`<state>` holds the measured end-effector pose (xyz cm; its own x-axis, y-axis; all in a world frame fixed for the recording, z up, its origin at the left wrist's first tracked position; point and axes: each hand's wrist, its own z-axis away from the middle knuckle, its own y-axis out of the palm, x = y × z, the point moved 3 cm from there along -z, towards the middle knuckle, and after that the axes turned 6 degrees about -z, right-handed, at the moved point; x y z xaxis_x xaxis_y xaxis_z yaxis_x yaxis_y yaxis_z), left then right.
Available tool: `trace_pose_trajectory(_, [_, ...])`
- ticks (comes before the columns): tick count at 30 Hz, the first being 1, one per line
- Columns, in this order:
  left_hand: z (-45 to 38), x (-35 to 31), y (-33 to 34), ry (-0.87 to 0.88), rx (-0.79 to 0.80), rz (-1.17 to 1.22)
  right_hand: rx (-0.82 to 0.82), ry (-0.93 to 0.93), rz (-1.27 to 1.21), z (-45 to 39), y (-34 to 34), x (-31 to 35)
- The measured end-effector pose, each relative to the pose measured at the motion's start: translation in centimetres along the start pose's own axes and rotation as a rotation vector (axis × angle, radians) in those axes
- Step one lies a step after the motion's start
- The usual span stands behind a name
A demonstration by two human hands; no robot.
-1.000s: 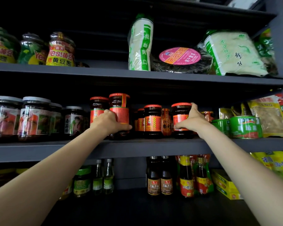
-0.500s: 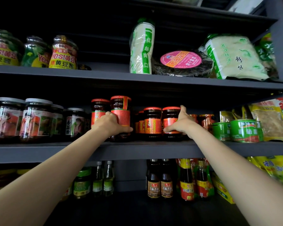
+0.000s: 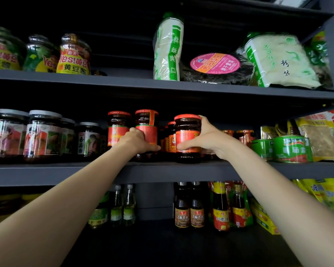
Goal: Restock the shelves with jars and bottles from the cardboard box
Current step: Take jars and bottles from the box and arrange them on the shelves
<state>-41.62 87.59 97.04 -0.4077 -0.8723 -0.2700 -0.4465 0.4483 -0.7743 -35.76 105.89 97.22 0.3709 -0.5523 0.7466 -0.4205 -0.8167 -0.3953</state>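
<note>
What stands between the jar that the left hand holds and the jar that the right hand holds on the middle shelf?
In the head view, smaller red-lidded jars stand further back in the gap between the left hand's jar and the right hand's jar. At the shelf's front edge the gap is bare.

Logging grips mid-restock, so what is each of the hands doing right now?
Left hand: closed around a red-labelled jar on the middle shelf.
Right hand: closed around a red-lidded jar on the same shelf.
</note>
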Motion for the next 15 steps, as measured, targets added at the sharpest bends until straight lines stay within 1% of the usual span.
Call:
trace_pose_trajectory(3, [0.0, 0.3, 0.1, 0.003, 0.020, 0.051, -0.003, -0.027, -0.009, 0.4, 0.7, 0.1])
trace_pose_trajectory(6, [-0.4, 1.4, 0.3, -0.001, 0.102, 0.199, 0.070, 0.019, -0.130, 1.0, 0.8, -0.2])
trace_pose_trajectory(8, [-0.6, 2.1, 0.5, 0.004, 0.151, 0.268, 0.086, 0.040, -0.156, 1.4, 0.9, -0.6])
trace_pose_trajectory(10, [-0.8, 2.4, 0.7, 0.031, 0.167, 0.276, 0.024, 0.013, -0.110, 1.6, 1.0, -0.8])
trace_pose_trajectory(13, [-0.8, 2.4, 0.8, 0.049, 0.159, 0.294, -0.100, -0.037, 0.038, 1.9, 1.3, -0.5])
trace_pose_trajectory(15, [-0.8, 2.3, 0.7, 0.059, 0.152, 0.301, -0.146, -0.027, 0.113, 1.8, 1.5, -0.3])
